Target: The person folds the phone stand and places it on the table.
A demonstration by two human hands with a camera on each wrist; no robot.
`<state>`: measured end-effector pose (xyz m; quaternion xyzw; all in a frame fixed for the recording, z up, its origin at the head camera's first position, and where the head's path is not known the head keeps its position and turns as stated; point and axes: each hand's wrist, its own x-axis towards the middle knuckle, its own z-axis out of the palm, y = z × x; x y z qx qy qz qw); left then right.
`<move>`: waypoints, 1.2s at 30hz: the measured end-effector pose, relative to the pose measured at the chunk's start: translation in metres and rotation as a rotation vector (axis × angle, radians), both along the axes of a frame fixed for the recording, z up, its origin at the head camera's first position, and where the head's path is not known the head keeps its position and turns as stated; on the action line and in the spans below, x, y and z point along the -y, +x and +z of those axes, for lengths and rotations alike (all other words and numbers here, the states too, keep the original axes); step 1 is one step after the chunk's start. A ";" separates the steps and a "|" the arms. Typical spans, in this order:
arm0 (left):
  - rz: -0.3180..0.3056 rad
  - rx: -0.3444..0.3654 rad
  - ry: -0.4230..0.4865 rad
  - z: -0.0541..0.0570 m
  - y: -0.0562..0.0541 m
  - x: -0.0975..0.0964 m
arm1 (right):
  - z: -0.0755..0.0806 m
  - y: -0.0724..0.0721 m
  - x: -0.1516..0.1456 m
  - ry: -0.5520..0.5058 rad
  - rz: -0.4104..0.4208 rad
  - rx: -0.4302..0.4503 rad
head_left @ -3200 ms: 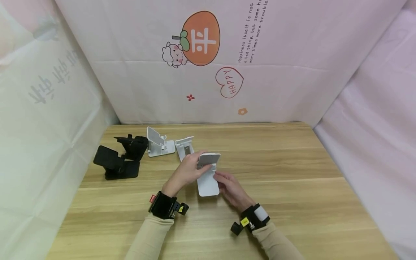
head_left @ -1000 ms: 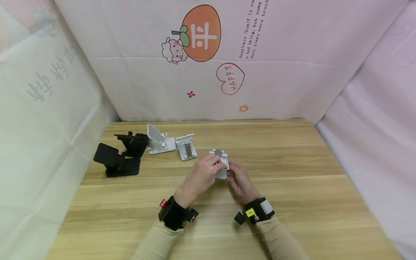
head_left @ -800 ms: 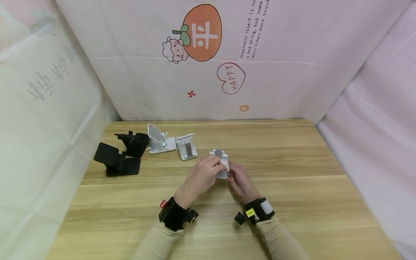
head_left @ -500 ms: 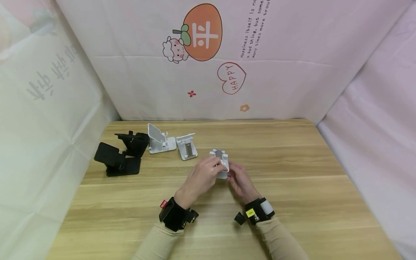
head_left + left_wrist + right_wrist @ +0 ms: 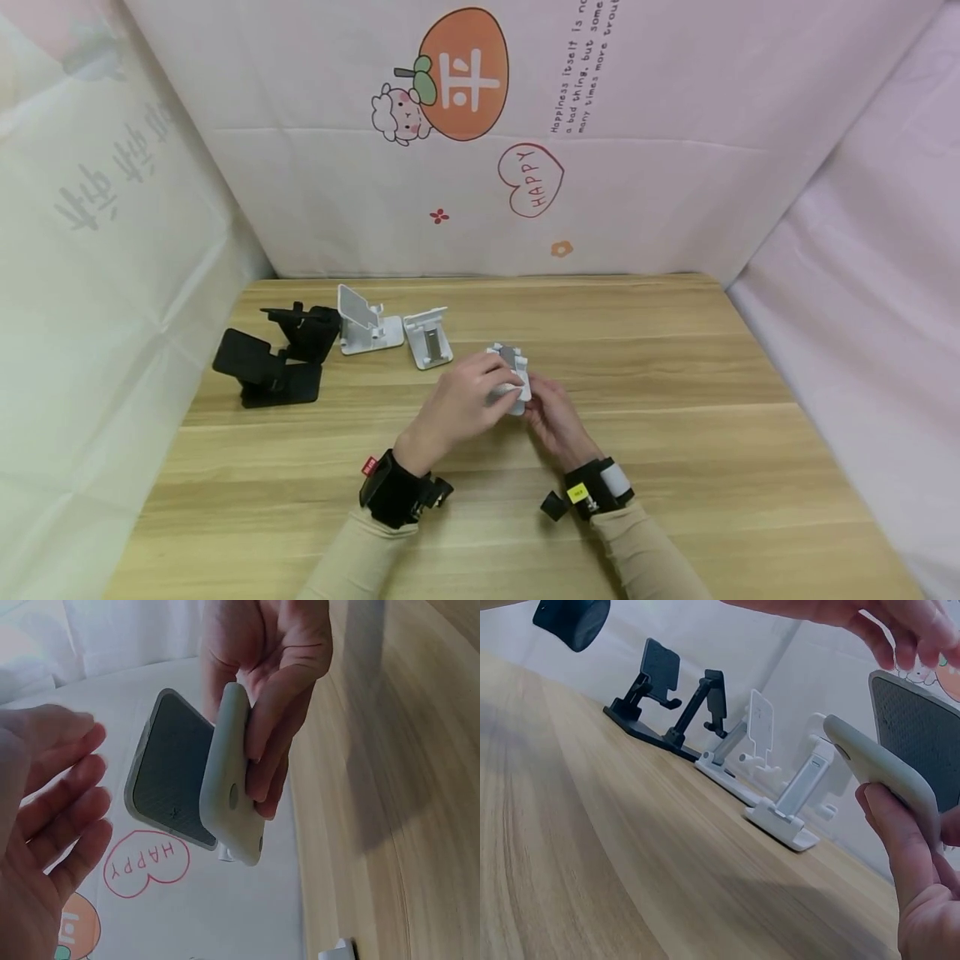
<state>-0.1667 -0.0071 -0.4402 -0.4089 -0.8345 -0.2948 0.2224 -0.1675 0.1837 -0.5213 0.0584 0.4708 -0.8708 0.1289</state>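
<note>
My right hand (image 5: 553, 423) grips a white folding phone stand (image 5: 523, 382) by its base above the table. In the left wrist view the stand's grey-padded plate (image 5: 169, 772) is tilted away from the thick white base (image 5: 229, 776), with a gap between them. Beside the plate is my left hand (image 5: 461, 398), its fingers loosely bent. That hand looks apart from the stand in the left wrist view (image 5: 64, 795). In the right wrist view its fingertips hover just above the plate's edge (image 5: 915, 712).
Two white phone stands, one unfolded (image 5: 367, 325) and one smaller (image 5: 430, 340), stand at the back left of the wooden table (image 5: 675, 358). Two black phone stands (image 5: 247, 358) (image 5: 303, 329) are farther left. Cloth walls (image 5: 637, 200) enclose the back and sides.
Earlier both hands held the stand, its plate raised. It moved right and away while the plate folded down. In the last half second the left hand came off it leftward, and the stand tilted slightly.
</note>
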 end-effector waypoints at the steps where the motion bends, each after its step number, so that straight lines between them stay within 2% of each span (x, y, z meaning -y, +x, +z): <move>1: 0.009 0.000 0.024 0.001 -0.001 0.000 | 0.000 0.000 -0.001 0.005 0.001 0.001; 4: 0.034 0.029 0.092 0.000 -0.002 -0.001 | 0.001 0.002 -0.002 0.020 0.003 0.006; 12: 0.134 0.215 0.311 -0.014 -0.008 0.000 | 0.001 0.002 -0.002 -0.011 -0.004 0.021; 19: 0.169 0.350 0.460 -0.024 -0.011 0.002 | 0.001 0.003 -0.003 -0.068 -0.031 0.044; 22: 0.178 0.456 0.511 -0.028 -0.011 0.004 | 0.000 0.003 -0.003 -0.063 -0.029 0.037; 32: 0.178 0.889 0.638 -0.036 -0.010 0.008 | 0.000 0.002 -0.002 -0.033 -0.015 0.004; 36: 0.160 1.021 0.674 -0.039 -0.011 0.009 | 0.001 0.002 -0.001 -0.035 -0.011 0.000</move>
